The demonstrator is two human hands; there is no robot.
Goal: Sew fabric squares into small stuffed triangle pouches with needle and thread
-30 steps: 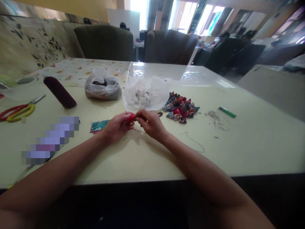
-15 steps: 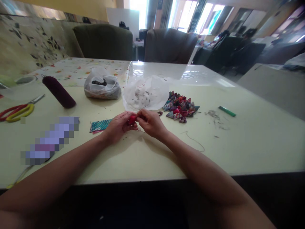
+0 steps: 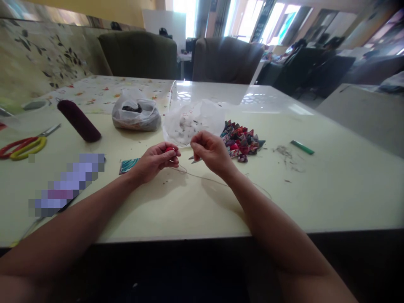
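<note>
Red fabric piece (image 3: 169, 149) is sitting between the thumb and fingers of the left hand (image 3: 155, 162), showing at its fingertips, just left of the right hand (image 3: 212, 152). The hands are staying apart above the bench (image 3: 176, 214): the left is clamping the red piece, while the right is bringing thumb and fingers together in a pinch, though whether anything is lying between them I cannot tell. Pointed grey tips (image 3: 195, 160) are showing just below the right fingers. A thread (image 3: 202, 176) is running from beneath the left hand toward the right wrist. A teal patterned cloth (image 3: 128, 166) is lying beside the left wrist, partly hidden. Just beyond the right hand, a pile of folded patterned pieces (image 3: 243, 141) is resting, and a white plastic bag (image 3: 205, 115) is spreading open behind both hands.
</note>
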